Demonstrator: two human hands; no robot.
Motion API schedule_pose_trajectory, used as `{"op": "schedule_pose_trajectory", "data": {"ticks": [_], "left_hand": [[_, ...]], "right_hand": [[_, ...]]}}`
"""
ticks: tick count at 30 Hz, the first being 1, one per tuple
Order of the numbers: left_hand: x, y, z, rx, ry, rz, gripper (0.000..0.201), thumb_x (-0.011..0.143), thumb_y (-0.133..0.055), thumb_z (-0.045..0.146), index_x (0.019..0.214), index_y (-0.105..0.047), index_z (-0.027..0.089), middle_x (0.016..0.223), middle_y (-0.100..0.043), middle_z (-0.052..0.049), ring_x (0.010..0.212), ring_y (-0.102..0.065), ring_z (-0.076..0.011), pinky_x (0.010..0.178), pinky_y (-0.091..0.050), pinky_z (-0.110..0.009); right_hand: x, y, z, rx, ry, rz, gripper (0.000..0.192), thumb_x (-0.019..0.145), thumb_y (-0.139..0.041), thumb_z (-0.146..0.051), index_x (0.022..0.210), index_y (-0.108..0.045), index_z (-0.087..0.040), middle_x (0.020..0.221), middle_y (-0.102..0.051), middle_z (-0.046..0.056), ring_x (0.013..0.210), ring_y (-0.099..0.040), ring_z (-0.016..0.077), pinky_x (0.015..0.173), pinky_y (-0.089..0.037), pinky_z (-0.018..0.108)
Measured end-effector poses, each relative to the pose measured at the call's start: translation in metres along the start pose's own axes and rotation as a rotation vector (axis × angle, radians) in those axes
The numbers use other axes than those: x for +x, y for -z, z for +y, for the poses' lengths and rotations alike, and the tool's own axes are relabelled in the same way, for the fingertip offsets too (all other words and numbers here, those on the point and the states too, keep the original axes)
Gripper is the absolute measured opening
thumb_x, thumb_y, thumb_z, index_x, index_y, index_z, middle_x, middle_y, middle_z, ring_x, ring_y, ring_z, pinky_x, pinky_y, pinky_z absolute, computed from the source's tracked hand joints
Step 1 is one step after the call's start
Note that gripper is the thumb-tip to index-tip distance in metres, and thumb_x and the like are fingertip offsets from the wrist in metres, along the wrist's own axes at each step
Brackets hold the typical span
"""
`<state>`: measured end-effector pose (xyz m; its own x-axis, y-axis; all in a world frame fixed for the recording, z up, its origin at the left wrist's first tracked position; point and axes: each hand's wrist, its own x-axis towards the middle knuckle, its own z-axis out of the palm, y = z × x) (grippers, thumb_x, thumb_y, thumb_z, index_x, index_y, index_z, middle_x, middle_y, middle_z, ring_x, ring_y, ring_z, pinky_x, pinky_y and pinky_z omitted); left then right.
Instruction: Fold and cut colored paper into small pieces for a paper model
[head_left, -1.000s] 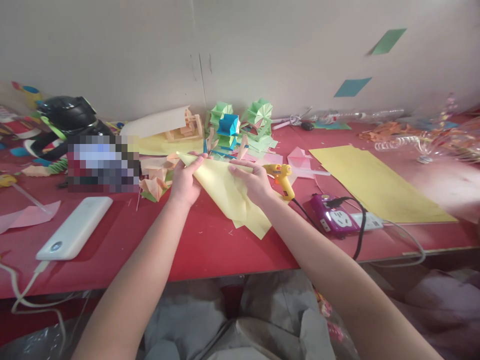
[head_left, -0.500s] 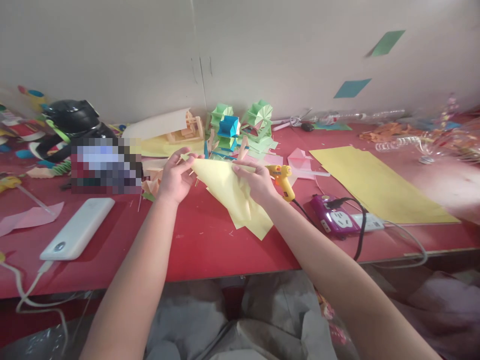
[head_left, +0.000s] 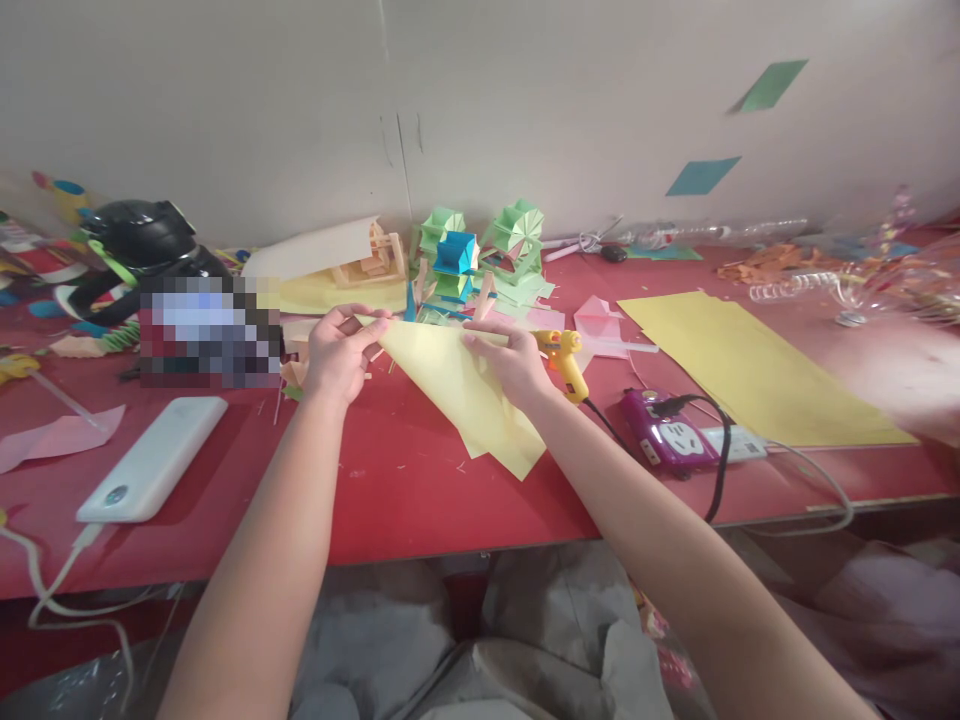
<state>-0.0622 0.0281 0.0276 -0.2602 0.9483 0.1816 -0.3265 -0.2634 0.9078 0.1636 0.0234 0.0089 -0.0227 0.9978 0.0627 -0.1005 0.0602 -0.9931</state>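
Note:
A pale yellow sheet of paper (head_left: 442,375), folded to a slanting shape, is held up over the red table. My left hand (head_left: 341,355) pinches its upper left corner between thumb and fingers. At the upper right edge, my right hand (head_left: 514,360) grips the paper with the thumb on top; its other fingertips are partly hidden. Just right of that hand lies a yellow glue gun (head_left: 566,362) with a clear glue stick in its back. Behind the paper stand folded green paper wheels (head_left: 517,232) and a blue folded paper piece (head_left: 457,255).
A purple power socket (head_left: 671,430) with a black plug sits at right, before flat yellow sheets (head_left: 757,370). To the left lies a white power bank (head_left: 154,460) with a cable. A black figure (head_left: 142,235) and a wooden model (head_left: 371,258) stand at the back.
My left hand has shifted slightly left with its corner, and the paper now looks flatter and more stretched. My right hand has hardly moved.

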Motion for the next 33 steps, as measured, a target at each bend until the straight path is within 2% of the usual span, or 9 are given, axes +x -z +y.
{"op": "schedule_pose_trajectory", "data": {"ticks": [9,16,27,33], "left_hand": [[0.0001,-0.0025,-0.0001,-0.032,-0.036,0.070,0.037,0.056,-0.091,0.015,0.078,-0.061,0.018,0.076,-0.073,-0.003,0.081,-0.075,-0.0219,0.062,-0.058,-0.027],[-0.0010,-0.0018,0.0008,-0.020,-0.037,0.053,0.037,0.059,-0.090,0.016,0.081,-0.061,0.018,0.081,-0.075,-0.004,0.087,-0.075,-0.0209,0.067,-0.058,-0.026],[-0.0002,-0.0007,0.0010,-0.008,-0.062,0.069,0.034,0.058,-0.089,0.015,0.080,-0.062,0.019,0.082,-0.076,-0.004,0.085,-0.075,-0.0207,0.067,-0.060,-0.027],[0.0001,0.0000,0.0016,0.015,-0.072,0.080,0.034,0.060,-0.088,0.015,0.082,-0.062,0.018,0.085,-0.077,-0.006,0.086,-0.075,-0.0221,0.060,-0.057,-0.025]], "right_hand": [[0.0018,-0.0026,0.0032,0.038,-0.004,0.030,0.038,0.065,-0.084,-0.046,0.096,-0.081,-0.024,0.091,-0.076,0.004,0.079,-0.068,0.0208,0.071,-0.054,0.036],[0.0001,-0.0020,-0.0013,0.072,-0.039,0.031,0.041,0.060,-0.087,-0.044,0.094,-0.080,-0.022,0.082,-0.075,0.003,0.071,-0.067,0.0204,0.065,-0.053,0.035],[0.0001,-0.0026,0.0007,0.060,0.042,0.014,0.036,0.066,-0.083,-0.044,0.094,-0.077,-0.023,0.094,-0.076,0.004,0.082,-0.070,0.0209,0.076,-0.056,0.037],[-0.0012,-0.0020,0.0005,0.106,0.060,-0.018,0.036,0.065,-0.085,-0.041,0.095,-0.076,-0.023,0.086,-0.074,0.003,0.074,-0.069,0.0199,0.071,-0.056,0.036]]}}
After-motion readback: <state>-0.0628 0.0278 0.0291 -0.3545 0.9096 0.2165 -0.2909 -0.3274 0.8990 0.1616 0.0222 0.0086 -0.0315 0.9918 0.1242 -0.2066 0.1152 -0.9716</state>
